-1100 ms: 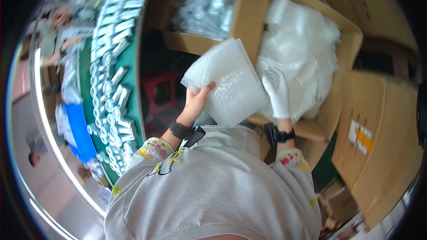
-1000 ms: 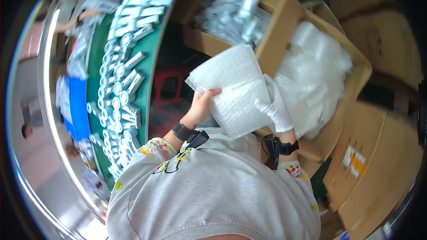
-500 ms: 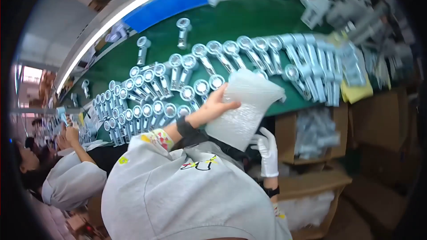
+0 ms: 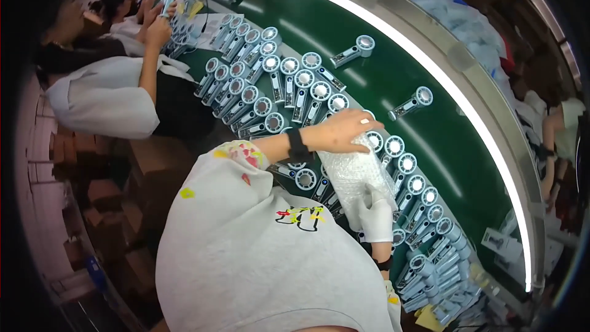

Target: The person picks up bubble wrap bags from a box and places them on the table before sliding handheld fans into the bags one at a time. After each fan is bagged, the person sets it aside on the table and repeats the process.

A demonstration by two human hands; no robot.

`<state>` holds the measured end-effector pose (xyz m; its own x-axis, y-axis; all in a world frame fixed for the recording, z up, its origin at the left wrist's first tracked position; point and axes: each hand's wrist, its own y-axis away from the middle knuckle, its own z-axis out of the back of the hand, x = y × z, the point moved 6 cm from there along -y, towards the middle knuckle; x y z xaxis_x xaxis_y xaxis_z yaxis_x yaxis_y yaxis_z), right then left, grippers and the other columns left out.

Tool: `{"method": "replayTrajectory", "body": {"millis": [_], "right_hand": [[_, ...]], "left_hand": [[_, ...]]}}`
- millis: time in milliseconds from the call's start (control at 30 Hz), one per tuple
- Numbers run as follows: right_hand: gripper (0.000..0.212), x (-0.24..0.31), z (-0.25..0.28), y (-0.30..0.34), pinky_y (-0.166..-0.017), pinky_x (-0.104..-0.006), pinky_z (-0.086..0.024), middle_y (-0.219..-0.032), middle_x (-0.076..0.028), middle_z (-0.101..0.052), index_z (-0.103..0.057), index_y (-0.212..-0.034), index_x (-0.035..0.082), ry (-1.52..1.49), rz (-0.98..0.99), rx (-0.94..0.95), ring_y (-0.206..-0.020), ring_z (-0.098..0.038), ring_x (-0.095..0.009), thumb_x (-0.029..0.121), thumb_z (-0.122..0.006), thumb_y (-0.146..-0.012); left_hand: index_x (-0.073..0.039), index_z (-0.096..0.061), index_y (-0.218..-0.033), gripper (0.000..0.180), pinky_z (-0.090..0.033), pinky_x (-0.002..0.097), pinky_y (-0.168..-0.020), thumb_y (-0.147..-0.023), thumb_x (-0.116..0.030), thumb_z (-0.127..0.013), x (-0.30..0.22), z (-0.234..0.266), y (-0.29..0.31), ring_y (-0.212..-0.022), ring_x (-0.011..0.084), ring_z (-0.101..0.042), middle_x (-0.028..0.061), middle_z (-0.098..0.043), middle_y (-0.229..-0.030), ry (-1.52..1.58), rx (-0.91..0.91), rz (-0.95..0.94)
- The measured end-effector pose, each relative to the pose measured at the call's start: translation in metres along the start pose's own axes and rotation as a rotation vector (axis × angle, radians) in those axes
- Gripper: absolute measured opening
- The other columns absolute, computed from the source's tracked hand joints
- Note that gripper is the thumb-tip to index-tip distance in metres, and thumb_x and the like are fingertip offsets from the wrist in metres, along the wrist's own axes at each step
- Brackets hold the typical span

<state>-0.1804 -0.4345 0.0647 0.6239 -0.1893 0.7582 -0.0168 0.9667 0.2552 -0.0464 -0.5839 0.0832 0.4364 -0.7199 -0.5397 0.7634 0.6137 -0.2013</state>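
Note:
A clear bubble-wrap bag (image 4: 351, 175) hangs between my hands, over the near side of the rows of light-blue handheld fans. My bare left hand (image 4: 343, 130) grips its upper edge, fingers bent over the far side. Lower down, my right hand (image 4: 376, 216) in a white glove holds the bag's near right edge. Whether anything is inside the bag cannot be made out. Fans with round heads, such as this fan (image 4: 321, 90), stand in slanting rows on both sides of my hands.
A green work table (image 4: 295, 21) curves past, with a bright light strip (image 4: 455, 80) along its far side. Two fans lie apart, one of them a single fan (image 4: 413, 103). To the left, a co-worker's hand (image 4: 158, 32) holds a fan. More fans are heaped at lower right.
My view has turned, so the table now runs from upper left to lower right. The bag is now over the fan rows. My gloved right hand, earlier at its lower edge, now grips it.

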Motion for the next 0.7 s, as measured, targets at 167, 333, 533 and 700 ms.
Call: {"method": "replayTrajectory", "body": {"millis": [167,333,533,700], "right_hand": [[0.032,-0.003,-0.005,-0.025,-0.058,-0.0226,-0.046,-0.089,-0.009,-0.064,-0.054,-0.113,0.001,-0.079,0.152,0.218,-0.067,-0.059,-0.013,0.014,-0.058,-0.084],[0.028,0.01,0.014,-0.028,-0.046,-0.0207,-0.043,-0.092,-0.014,-0.063,-0.054,-0.105,-0.001,-0.653,-0.373,0.233,-0.056,-0.059,-0.015,0.021,-0.053,-0.089],[0.028,0.031,0.026,-0.019,-0.042,-0.0196,-0.041,-0.085,-0.015,-0.062,-0.051,-0.106,-0.004,-0.611,-0.417,-0.233,-0.05,-0.056,-0.014,0.018,-0.049,-0.09],[0.029,0.07,0.014,-0.019,-0.044,-0.0195,-0.042,-0.084,-0.015,-0.062,-0.05,-0.107,-0.005,-0.627,-0.39,-0.342,-0.053,-0.057,-0.014,0.018,-0.049,-0.09]], "left_hand": [[-0.001,-0.052,-0.111,0.037,-0.041,0.0388,-0.085,-0.082,-0.023,-0.058,0.183,0.132,0.157,-0.1,0.0331,-0.051,0.0181,-0.053,-0.105,-0.27,-0.572,0.859],[-0.001,-0.054,-0.105,0.034,-0.043,0.0424,-0.083,-0.08,-0.024,-0.057,0.324,0.171,0.25,-0.099,0.036,-0.052,0.0199,-0.055,-0.102,-0.425,-0.56,1.086],[0.002,-0.053,-0.098,0.036,-0.047,0.045,-0.074,-0.081,-0.03,-0.057,0.394,0.18,0.239,-0.086,0.041,-0.056,0.0204,-0.061,-0.092,-0.457,-0.056,1.113],[-0.003,-0.05,-0.093,0.031,-0.043,0.0277,-0.046,-0.089,-0.033,-0.052,0.283,0.209,0.209,-0.049,0.0166,-0.055,0.0098,-0.062,-0.082,0.313,-0.652,1.054]]}}
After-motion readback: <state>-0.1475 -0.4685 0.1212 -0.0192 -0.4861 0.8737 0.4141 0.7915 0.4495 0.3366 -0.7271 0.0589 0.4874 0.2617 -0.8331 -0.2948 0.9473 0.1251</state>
